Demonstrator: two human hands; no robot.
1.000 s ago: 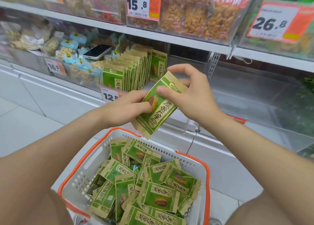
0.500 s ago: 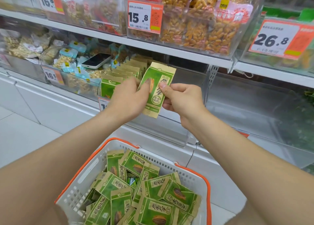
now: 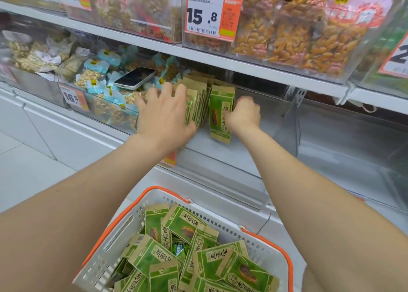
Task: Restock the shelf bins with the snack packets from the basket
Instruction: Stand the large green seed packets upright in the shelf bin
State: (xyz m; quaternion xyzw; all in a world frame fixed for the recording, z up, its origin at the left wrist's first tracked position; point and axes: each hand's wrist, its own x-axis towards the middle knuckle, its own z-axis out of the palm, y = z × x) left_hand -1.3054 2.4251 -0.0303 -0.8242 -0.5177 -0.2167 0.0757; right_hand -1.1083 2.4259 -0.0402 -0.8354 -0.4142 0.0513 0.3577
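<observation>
Head view: I have both bare arms stretched forward over the basket [image 3: 284,254] and into the clear bin [image 3: 247,152] on the lower shelf [image 3: 254,68].

My left hand [image 3: 164,115] is spread flat with the back of the hand toward me. Its fingers are straight and apart, pressing against the front of the row [image 3: 198,99] of green packets standing on edge in the bin. It grips nothing.

My right hand [image 3: 245,115] has its wrist bent and its knuckles up. Its fingers are curled round the right edge of one packet [image 3: 218,115], clamping it upright with its printed face toward me, just right of the row. Low down, a thin wedge of gap shows between this packet and the row. I cannot tell whether its bottom edge sits on the bin floor.

Close to my body, the white, orange-rimmed basket holds loose packets [image 3: 205,263] of the same kind, heaped at all angles.

A phone [image 3: 134,78] lies face up on the pale blue packs in the next bin to the left, near my left fingertips but apart from them.
</observation>
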